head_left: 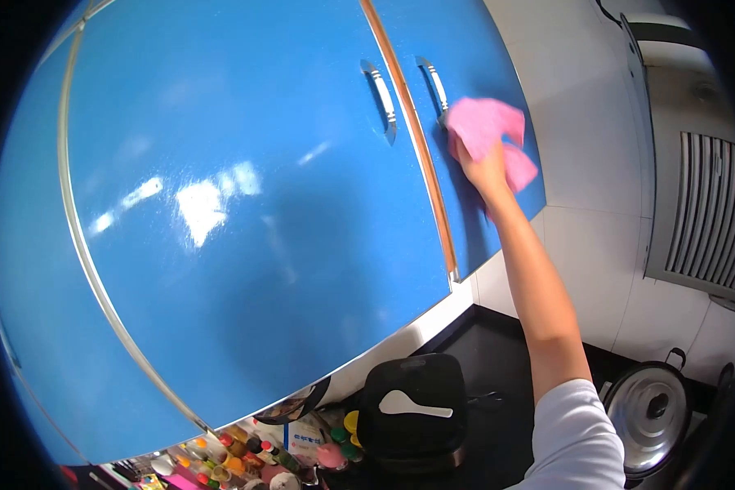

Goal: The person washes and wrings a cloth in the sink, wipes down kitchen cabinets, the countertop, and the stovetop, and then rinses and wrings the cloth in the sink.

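My right hand is raised to the narrow blue cabinet door, its fingers closed on a pink cloth. The cloth lies against the door's surface, just right of and below a white-and-metal handle. Part of the cloth hangs past the wrist on the right. To the left is a wide glossy blue door with a matching handle near its right edge. Both doors look closed. My left hand does not show in the picture.
Below the cabinet, a black rice cooker with a white rice paddle on its lid stands on a dark counter. Several bottles crowd the lower left. A lidded pot and a range hood are at right.
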`<action>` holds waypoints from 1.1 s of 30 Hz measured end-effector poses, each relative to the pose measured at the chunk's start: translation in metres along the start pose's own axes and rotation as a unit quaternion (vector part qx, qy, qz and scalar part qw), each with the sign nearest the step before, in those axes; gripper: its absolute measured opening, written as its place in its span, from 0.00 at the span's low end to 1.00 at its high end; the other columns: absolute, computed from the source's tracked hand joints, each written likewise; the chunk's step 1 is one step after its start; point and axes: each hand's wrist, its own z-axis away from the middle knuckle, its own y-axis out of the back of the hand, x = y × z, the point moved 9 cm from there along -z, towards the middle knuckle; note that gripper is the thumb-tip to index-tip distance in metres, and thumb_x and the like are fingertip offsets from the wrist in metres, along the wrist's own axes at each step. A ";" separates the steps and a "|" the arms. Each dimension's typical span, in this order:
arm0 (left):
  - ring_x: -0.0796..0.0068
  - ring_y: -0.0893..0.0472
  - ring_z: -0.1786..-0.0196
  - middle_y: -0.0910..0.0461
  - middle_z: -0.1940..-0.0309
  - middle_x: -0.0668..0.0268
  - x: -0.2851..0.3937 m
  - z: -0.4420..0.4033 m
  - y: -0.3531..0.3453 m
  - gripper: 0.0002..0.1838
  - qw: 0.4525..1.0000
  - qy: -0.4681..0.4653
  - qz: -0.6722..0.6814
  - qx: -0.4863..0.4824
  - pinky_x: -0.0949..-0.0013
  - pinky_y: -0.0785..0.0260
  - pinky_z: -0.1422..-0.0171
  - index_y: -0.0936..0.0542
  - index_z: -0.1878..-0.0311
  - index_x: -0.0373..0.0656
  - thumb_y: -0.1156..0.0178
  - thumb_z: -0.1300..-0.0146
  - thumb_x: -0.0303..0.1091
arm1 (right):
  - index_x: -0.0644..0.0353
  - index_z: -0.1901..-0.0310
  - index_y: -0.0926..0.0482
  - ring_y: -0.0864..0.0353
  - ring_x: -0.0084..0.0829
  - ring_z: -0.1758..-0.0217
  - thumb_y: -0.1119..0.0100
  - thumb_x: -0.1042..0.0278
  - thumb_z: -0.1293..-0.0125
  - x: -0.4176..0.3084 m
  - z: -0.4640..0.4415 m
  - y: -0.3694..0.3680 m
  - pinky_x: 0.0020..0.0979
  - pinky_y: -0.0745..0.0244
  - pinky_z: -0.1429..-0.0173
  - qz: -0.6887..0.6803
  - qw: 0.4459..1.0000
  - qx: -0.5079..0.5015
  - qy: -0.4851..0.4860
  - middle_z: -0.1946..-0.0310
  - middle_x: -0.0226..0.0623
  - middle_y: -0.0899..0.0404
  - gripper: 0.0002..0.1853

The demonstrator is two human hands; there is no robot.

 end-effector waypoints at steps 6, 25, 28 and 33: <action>0.77 0.24 0.59 0.25 0.61 0.67 0.036 -0.044 -0.019 0.10 0.999 -0.044 0.001 -0.008 0.76 0.32 0.53 0.26 0.53 0.39 0.48 0.36 0.30 | 0.60 0.63 0.26 0.26 0.50 0.58 0.49 0.65 0.49 0.008 -0.018 -0.013 0.45 0.31 0.59 0.033 0.966 0.053 -0.249 0.64 0.51 0.24 0.12; 0.76 0.24 0.60 0.26 0.61 0.65 0.051 -0.029 -0.016 0.10 0.993 -0.102 0.006 0.067 0.76 0.32 0.56 0.27 0.53 0.39 0.47 0.37 0.29 | 0.56 0.60 0.26 0.23 0.49 0.62 0.50 0.63 0.47 -0.003 -0.025 -0.017 0.43 0.31 0.61 0.015 0.982 -0.062 -0.180 0.68 0.47 0.22 0.13; 0.76 0.24 0.60 0.26 0.61 0.65 0.058 -0.040 -0.027 0.10 0.984 -0.144 0.007 0.106 0.76 0.32 0.56 0.27 0.53 0.39 0.47 0.37 0.28 | 0.52 0.57 0.26 0.23 0.50 0.61 0.49 0.61 0.47 0.004 -0.029 -0.021 0.44 0.31 0.60 0.025 0.968 -0.094 -0.232 0.67 0.47 0.21 0.15; 0.76 0.24 0.60 0.26 0.61 0.65 0.061 -0.045 -0.031 0.10 0.969 -0.195 0.015 0.148 0.76 0.33 0.57 0.27 0.53 0.38 0.47 0.37 0.28 | 0.53 0.58 0.26 0.24 0.50 0.58 0.50 0.59 0.46 0.021 -0.040 -0.040 0.42 0.30 0.57 -0.058 0.943 -0.143 -0.295 0.63 0.46 0.22 0.14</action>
